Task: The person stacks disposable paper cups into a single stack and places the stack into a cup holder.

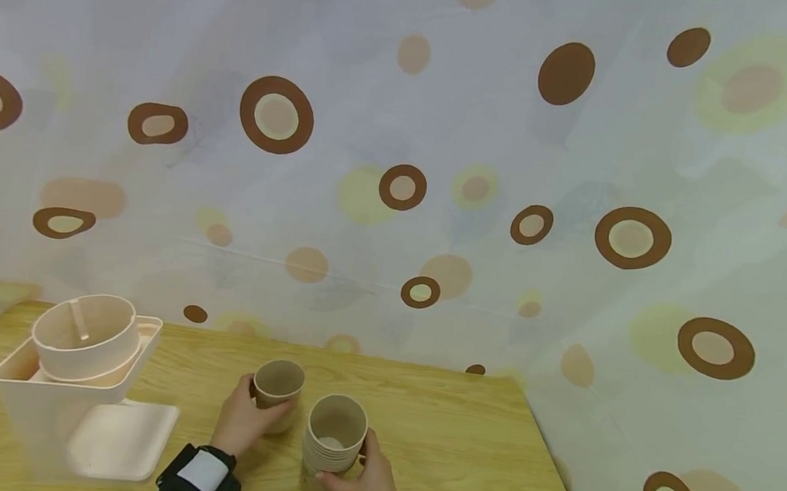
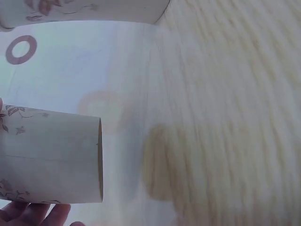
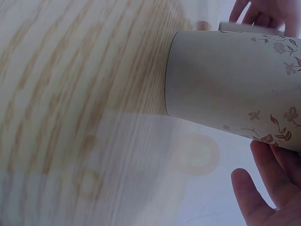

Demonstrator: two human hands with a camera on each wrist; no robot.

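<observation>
In the head view my left hand holds a paper cup upright by its sides, thumb on the near side. The left wrist view shows this cup with its base off the table. Just to its right stands a stack of paper cups, several rims showing below the top one. My right hand grips that stack, thumb in front and fingers on the right side. In the right wrist view the stack has a printed flower pattern and its base meets the wooden table.
A white rectangular bin stands at the left, with a round white container in its top. Beside it lies a flat white square piece. A patterned sheet hangs behind the wooden table.
</observation>
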